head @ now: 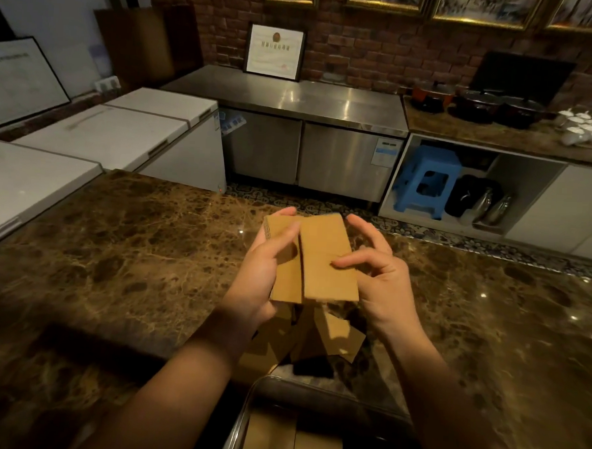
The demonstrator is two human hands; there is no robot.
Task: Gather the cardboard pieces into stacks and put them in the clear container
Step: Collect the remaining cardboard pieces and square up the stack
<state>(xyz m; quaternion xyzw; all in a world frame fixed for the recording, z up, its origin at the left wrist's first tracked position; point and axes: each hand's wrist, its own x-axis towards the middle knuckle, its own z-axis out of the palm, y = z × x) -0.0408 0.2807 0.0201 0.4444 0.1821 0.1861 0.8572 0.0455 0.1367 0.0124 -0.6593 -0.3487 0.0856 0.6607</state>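
I hold two groups of rectangular cardboard pieces side by side above the brown marble counter point(121, 259). My left hand point(262, 281) grips the left stack of cardboard pieces point(285, 278), thumb on top and fingers curled round its far edge. My right hand point(377, 280) holds the right cardboard piece point(327, 257), thumb pressing on its face, fingers bent at its right edge. More loose cardboard pieces point(337, 333) lie on the counter under my hands. The clear container point(249, 407) stands at the near edge, with cardboard stacks point(290, 440) inside it.
White chest freezers point(97, 135) stand to the left and a steel counter cabinet point(292, 131) across the aisle. A blue stool point(427, 179) sits under the right shelf; pots point(476, 103) and white cups point(587, 128) rest on it.
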